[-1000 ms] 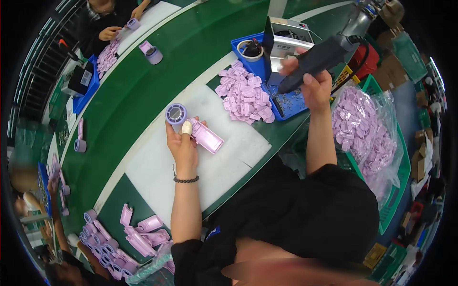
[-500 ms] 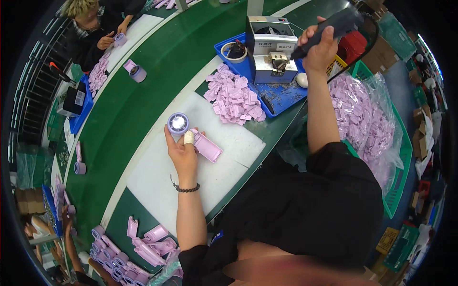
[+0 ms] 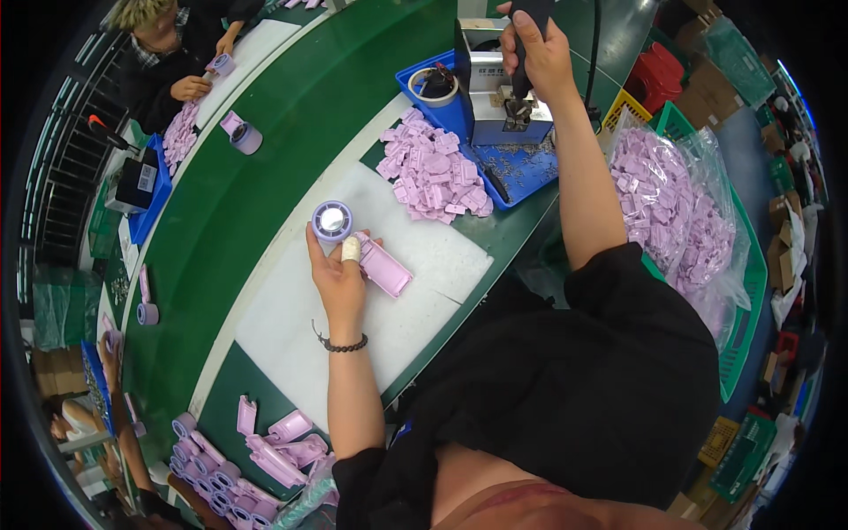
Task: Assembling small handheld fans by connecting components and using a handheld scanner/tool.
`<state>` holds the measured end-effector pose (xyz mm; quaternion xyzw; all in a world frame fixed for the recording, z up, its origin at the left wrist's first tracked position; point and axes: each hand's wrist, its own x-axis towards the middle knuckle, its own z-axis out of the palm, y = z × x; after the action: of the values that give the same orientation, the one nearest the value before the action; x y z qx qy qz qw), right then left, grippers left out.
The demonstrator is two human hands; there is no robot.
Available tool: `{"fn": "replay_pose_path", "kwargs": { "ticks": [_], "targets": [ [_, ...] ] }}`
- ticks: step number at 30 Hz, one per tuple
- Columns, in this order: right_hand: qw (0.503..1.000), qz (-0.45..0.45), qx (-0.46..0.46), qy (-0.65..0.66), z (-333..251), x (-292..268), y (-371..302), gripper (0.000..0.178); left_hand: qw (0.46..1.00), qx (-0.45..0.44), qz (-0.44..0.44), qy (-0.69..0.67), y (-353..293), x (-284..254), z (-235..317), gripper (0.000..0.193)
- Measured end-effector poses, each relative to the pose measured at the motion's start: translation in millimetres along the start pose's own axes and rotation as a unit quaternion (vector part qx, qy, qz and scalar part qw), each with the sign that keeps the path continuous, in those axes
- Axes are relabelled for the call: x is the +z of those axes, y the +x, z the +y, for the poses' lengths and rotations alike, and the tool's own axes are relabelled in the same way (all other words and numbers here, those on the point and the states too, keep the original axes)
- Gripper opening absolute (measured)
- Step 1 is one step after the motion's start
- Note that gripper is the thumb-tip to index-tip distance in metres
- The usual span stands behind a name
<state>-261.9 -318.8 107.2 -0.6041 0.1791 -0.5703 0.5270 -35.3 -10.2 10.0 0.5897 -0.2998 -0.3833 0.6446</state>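
Note:
My left hand (image 3: 340,281) is closed round a small pink plastic housing (image 3: 385,268) with a round lilac head (image 3: 332,221), just above the white foam mat (image 3: 291,331). One fingertip wears a pale wrap. The housing's hollow side faces up. My right hand (image 3: 546,60) grips a black electric screwdriver (image 3: 527,44) held upright. Its tip meets the front outlet of a silver screw feeder (image 3: 492,88); whether a screw sits on the tip is too small to tell. The feeder stands in a blue tray (image 3: 539,181) strewn with small screws.
A heap of pink covers (image 3: 430,172) lies beside the mat. Finished-looking lilac-headed units (image 3: 208,468) and loose pink shells (image 3: 278,450) pile at lower left. A green conveyor (image 3: 199,256) curves past. At right stands a green crate (image 3: 740,353) with bagged pink parts. A co-worker (image 3: 159,71) sits across.
My right hand has swung the screwdriver left and upright, bringing its tip down to the feeder outlet. The left hand stays nearly still with the housing. A unit on the conveyor has shifted slightly left.

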Motion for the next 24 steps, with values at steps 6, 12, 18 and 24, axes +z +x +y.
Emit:
{"fn": "replay_pose_path", "kwargs": {
  "ticks": [6,12,18,24],
  "targets": [
    [0.995,0.034,0.03,-0.087,-35.0,29.3,-38.2,0.034,1.0,0.004,-0.01,-0.005,1.6,-8.9,-6.7,0.074],
    [0.993,-0.043,-0.029,0.107,-30.1,54.7,-93.4,0.063,1.0,-0.023,-0.001,-0.012,-3.7,-4.1,-2.4,0.073],
    [0.936,-0.125,-0.043,0.327,1.1,141.7,-133.7,0.074,0.995,-0.05,-0.01,-0.088,-4.6,-4.7,-12.9,0.07],
    [0.933,-0.151,-0.005,0.327,22.3,176.3,-146.6,0.081,0.997,-0.035,-0.016,-0.062,-6.8,-2.2,-7.0,0.069]
  ]
}}
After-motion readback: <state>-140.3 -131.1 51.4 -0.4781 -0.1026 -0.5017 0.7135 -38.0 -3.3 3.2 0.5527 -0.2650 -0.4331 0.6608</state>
